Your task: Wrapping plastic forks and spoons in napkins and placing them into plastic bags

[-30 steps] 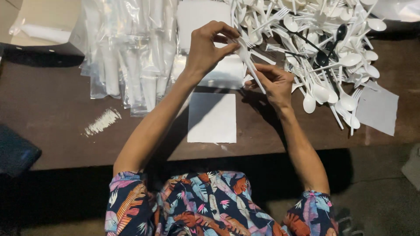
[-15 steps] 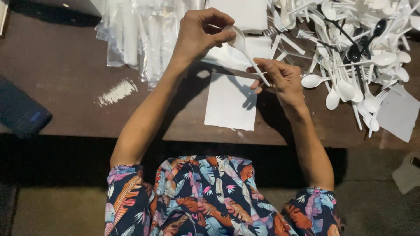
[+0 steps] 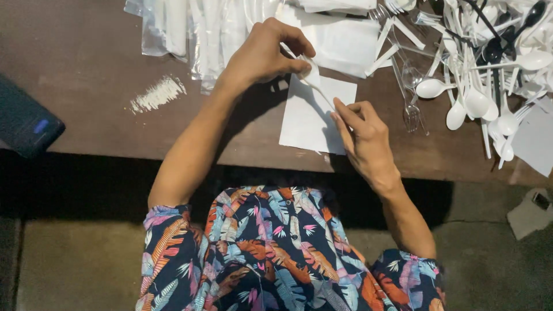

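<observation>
A white plastic spoon (image 3: 315, 85) is held above the white paper sheet (image 3: 311, 124) on the brown table (image 3: 86, 75). Its handle end is pinched by the right hand (image 3: 364, 135) at 4 o'clock. Its bowl end is gripped by the left hand (image 3: 266, 55) at 10 o'clock. Loose white spoons (image 3: 478, 101) are piled at 2 o'clock, clear bags (image 3: 201, 29) at 12 o'clock.

Short-sleeved dark top, leaf print (orange, pink, pale blue), arms bare below

Left hand (image 3: 265, 55) pinched shut; right hand (image 3: 363, 135) fingertips pinched.
</observation>
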